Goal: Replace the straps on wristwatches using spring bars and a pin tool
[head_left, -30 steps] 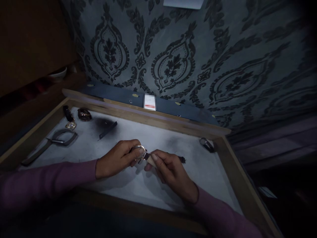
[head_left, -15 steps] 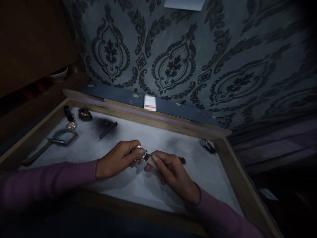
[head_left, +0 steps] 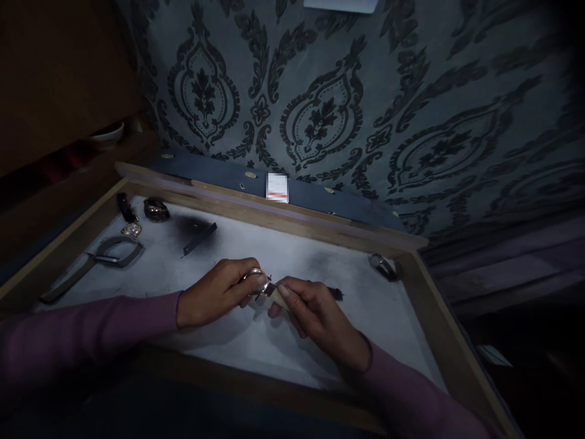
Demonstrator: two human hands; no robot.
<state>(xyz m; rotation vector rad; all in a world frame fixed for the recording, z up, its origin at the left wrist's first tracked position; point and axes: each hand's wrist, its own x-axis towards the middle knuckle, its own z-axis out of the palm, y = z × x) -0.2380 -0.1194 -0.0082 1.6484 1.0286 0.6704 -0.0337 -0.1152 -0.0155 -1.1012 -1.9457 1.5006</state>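
My left hand is closed on a round silver watch case, thumb across its face. From the case's right side runs a watch strap, dark near the lug with a pale underside. Thumb and fingers of my right hand pinch this strap, hiding its far part. Both hands are above the white floor of a shallow wooden tray. Just behind my right hand, a short dark strap piece pokes out; whether it joins the held strap I cannot tell.
In the tray's left corner lie a black-strapped watch, a gold-faced watch, a brownish watch and a grey strap. A thin dark strip lies nearer the middle. Another watch rests by the right wall.
My right fingers have shifted very slightly along the strap toward the case, so a little less of its pale underside shows. The left hand keeps its hold on the watch.
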